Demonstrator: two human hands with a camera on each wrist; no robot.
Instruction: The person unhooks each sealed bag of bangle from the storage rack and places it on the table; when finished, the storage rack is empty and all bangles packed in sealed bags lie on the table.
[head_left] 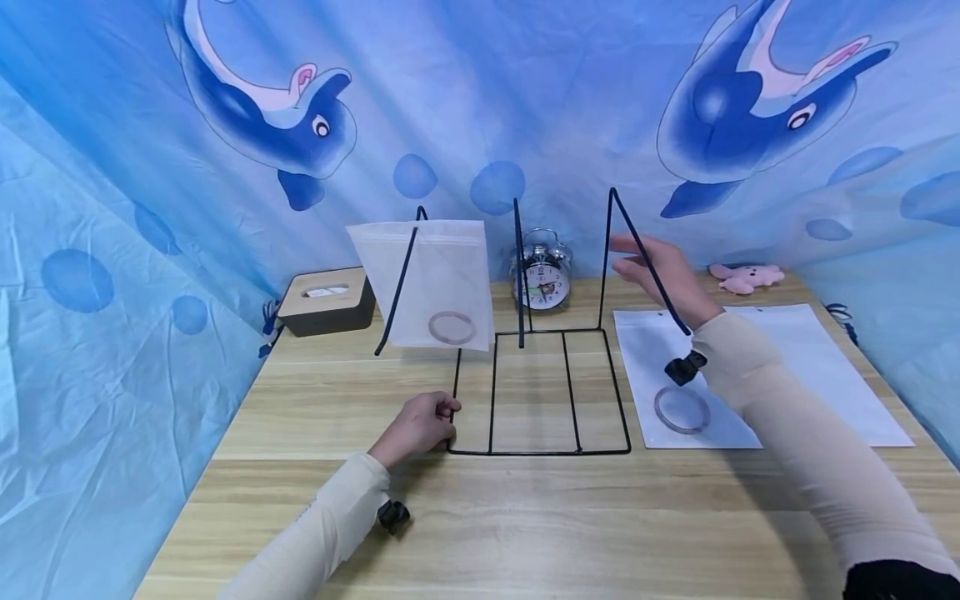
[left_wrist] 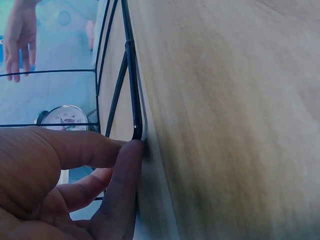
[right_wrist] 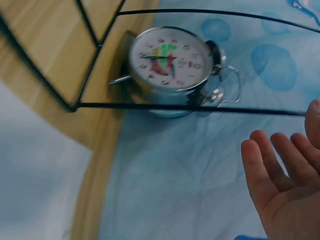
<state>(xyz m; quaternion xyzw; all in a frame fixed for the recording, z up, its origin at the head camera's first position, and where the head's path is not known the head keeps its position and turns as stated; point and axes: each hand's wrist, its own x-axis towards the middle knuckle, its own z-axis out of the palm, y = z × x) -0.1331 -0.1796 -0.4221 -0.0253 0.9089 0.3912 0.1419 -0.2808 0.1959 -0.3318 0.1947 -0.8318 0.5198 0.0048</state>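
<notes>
A black wire rack stands on the wooden table, with a flat base frame and tall bent prongs. My left hand pinches the base's front left corner between thumb and forefinger, as the left wrist view also shows. At the left prong, a translucent white zip bag stands upright; a ring shape shows near its bottom. My right hand is raised by the right prong, fingers extended and holding nothing. In the right wrist view its fingers lie close to the wire; whether they touch it I cannot tell.
Behind the rack stands a silver alarm clock. A tissue box sits at the back left, a pink toy at the back right. White sheets or bags lie right of the rack, one with a ring shape.
</notes>
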